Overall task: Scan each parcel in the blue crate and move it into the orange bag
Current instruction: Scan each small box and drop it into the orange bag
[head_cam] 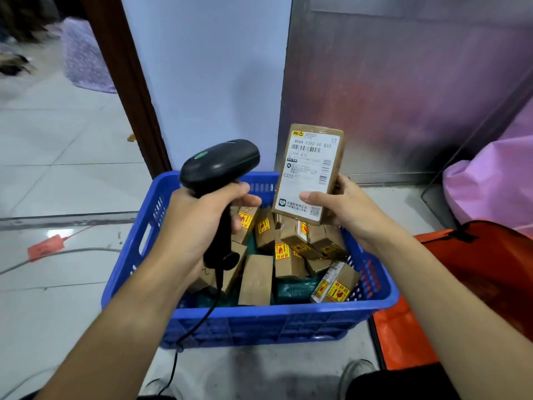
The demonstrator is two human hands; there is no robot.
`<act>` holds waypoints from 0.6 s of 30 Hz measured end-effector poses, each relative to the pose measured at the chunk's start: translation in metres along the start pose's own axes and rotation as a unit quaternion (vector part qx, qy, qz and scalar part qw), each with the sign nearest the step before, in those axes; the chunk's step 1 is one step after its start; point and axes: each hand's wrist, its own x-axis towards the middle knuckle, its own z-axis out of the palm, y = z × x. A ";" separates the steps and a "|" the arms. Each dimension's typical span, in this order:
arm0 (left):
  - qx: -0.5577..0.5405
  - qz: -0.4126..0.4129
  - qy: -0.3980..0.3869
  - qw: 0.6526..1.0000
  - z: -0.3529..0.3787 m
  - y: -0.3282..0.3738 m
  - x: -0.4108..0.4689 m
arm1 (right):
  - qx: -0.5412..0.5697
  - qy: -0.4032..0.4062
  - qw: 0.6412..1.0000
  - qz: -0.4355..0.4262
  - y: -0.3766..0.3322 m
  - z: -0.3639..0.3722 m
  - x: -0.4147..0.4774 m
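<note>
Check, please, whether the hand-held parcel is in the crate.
Out: the right hand holds the parcel raised above the blue crate, near its far rim.

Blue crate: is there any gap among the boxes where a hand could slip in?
Hardly: parcels crowd the blue crate, thickest on its right. Green plastic shows between boxes by the near wall. The tiled floor at its near-left is bare.

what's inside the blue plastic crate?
Blue plastic crate: pile of small brown cardboard parcels, some with yellow-red stickers, over dark green plastic bags. Floor covered; the left hand and black handheld scanner hide the pile's left part.
</note>
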 end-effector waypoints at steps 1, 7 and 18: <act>0.007 0.004 -0.005 1.000 0.001 0.000 0.000 | 0.004 0.002 1.000 0.001 0.000 -0.001 0.002; 0.057 0.015 -0.052 0.997 0.007 -0.003 -0.002 | 0.033 0.006 0.999 0.021 0.005 -0.004 0.009; 0.027 -0.025 -0.047 0.998 0.011 -0.002 -0.002 | 0.002 -0.003 0.999 0.036 0.013 -0.009 0.018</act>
